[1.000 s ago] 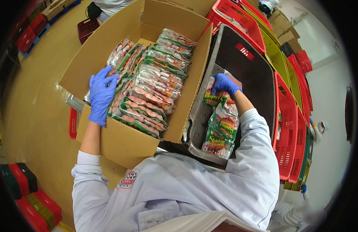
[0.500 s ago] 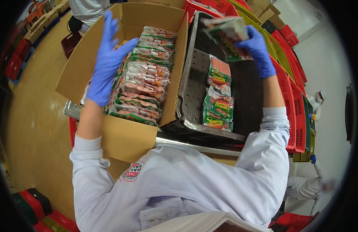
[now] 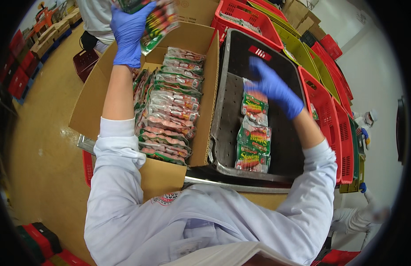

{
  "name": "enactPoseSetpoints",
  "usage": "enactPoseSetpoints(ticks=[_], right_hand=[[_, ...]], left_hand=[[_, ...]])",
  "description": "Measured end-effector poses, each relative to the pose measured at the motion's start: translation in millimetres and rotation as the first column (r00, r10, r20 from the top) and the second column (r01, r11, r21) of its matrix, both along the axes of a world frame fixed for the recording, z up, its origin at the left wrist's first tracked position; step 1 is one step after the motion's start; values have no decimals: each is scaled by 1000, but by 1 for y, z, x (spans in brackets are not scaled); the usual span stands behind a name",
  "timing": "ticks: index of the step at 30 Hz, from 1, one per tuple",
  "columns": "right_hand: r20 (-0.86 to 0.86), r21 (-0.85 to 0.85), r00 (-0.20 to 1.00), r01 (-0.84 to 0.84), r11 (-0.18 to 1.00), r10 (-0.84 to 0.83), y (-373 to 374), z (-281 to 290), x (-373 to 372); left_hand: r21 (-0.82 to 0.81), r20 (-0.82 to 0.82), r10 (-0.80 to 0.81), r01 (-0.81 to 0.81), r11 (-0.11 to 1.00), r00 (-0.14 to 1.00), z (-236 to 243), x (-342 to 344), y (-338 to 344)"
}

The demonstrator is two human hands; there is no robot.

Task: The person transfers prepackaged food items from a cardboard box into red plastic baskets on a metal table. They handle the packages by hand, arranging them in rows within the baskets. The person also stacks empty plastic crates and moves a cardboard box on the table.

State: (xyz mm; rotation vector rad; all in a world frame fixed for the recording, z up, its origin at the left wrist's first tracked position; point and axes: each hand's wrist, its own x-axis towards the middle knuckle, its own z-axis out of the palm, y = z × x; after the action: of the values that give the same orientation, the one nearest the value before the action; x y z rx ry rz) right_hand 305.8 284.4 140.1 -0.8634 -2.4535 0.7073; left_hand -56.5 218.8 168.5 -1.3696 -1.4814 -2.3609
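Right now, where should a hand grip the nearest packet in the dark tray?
Likely by the near short edge of the nearest packet, from above: it lies flat on the dark tray floor, overlapped at its far end by the next packet, with the tray wall close.

Red crates (image 3: 254,20) and yellow-green crates (image 3: 303,53) stood stacked in a row along the far and right edges of the work stand. A dark red basket (image 3: 84,64) sat on the tan floor (image 3: 41,146) near the far left. More red and dark crates (image 3: 37,239) lay at the near left corner. Another person in white (image 3: 364,122) worked at the right.
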Motion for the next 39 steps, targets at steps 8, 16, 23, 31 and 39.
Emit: enactPoseSetpoints(ticks=[8, 16, 23, 31, 39], right_hand=[[870, -145, 476, -1, 989, 128, -37, -143, 100], [693, -197, 719, 128, 972, 46, -20, -163, 107], [516, -632, 855, 426, 647, -59, -48, -141, 127], [-273, -391, 924, 148, 908, -268, -45, 26, 46], [-504, -77, 861, -119, 990, 65, -8, 59, -32]], left_hand=[[-892, -168, 122, -204, 403, 978, -152, -23, 98], [-977, -148, -10, -144, 159, 989, -206, -10, 139], [-936, -178, -117, -132, 328, 977, -177, -33, 124], [-54, -105, -285, 280, 958, 953, -40, 75, 87], [-91, -8, -866, 862, 499, 500, 41, 124, 0]])
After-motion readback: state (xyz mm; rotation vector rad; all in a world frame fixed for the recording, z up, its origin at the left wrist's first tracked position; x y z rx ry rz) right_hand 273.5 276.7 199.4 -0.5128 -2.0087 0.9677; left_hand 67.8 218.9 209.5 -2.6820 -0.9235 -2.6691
